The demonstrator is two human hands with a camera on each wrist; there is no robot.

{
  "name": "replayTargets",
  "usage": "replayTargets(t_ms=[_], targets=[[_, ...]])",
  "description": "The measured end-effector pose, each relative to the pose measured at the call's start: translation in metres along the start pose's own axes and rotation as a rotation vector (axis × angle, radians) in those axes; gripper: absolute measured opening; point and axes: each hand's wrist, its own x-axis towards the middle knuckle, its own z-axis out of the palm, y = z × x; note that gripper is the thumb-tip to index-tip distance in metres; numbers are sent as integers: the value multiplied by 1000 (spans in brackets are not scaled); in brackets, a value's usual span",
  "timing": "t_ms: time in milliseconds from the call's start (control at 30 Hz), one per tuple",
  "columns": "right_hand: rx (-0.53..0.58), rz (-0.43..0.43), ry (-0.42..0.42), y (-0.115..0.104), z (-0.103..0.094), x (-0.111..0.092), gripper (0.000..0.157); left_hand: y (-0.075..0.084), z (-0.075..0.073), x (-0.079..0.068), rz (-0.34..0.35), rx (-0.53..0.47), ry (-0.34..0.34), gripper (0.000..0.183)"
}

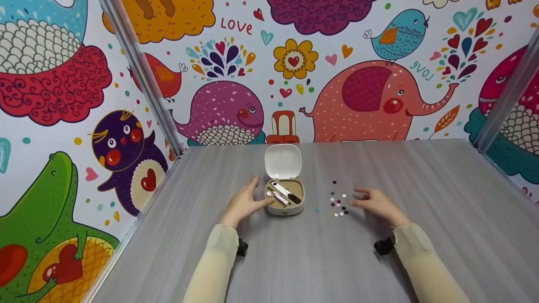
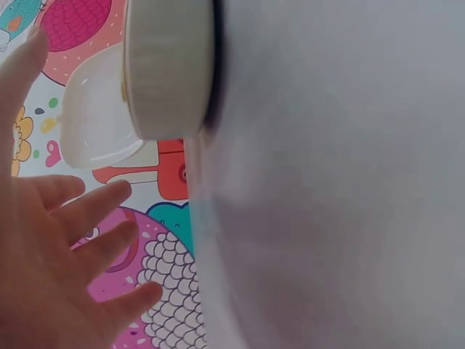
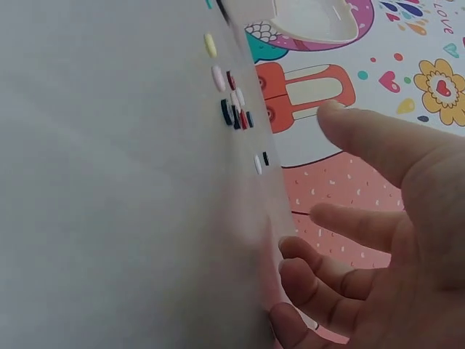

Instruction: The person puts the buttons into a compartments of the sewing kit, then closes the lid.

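Note:
A small white box [image 1: 285,211] stands on the table with its lid [image 1: 283,161] raised at the back. Inside lie a white-and-black tool [image 1: 290,194] and a slim white piece [image 1: 279,198] beside it. My left hand [image 1: 245,205] is at the box's left side, fingers spread, thumb reaching over the near left rim. In the left wrist view the box wall [image 2: 168,69] is apart from the four fingers. Right of the box lie several small round buttons [image 1: 338,203], dark, white, red and yellowish. My right hand [image 1: 376,205] hovers just right of them, fingers loosely bent and holding nothing.
A single turquoise button [image 1: 317,210] lies between the box and the other buttons. The grey table [image 1: 320,261] meets a wall printed with cartoon animals [image 1: 227,111] at the back. Metal posts [image 1: 145,80] stand at the corners. Dark straps [image 1: 384,245] sit at both wrists.

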Motion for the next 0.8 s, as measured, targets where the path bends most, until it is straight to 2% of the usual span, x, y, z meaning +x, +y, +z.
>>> replayTargets(t_ms=[267, 500, 800], targets=[[53, 11, -47, -1, 1, 2, 48, 4, 13, -3, 7, -22, -32, 107], [69, 8, -59, 0, 3, -1, 42, 9, 20, -2, 3, -35, -44, 109], [105, -63, -72, 0, 8, -2, 29, 13, 23, -1, -15, -35, -44, 111]])
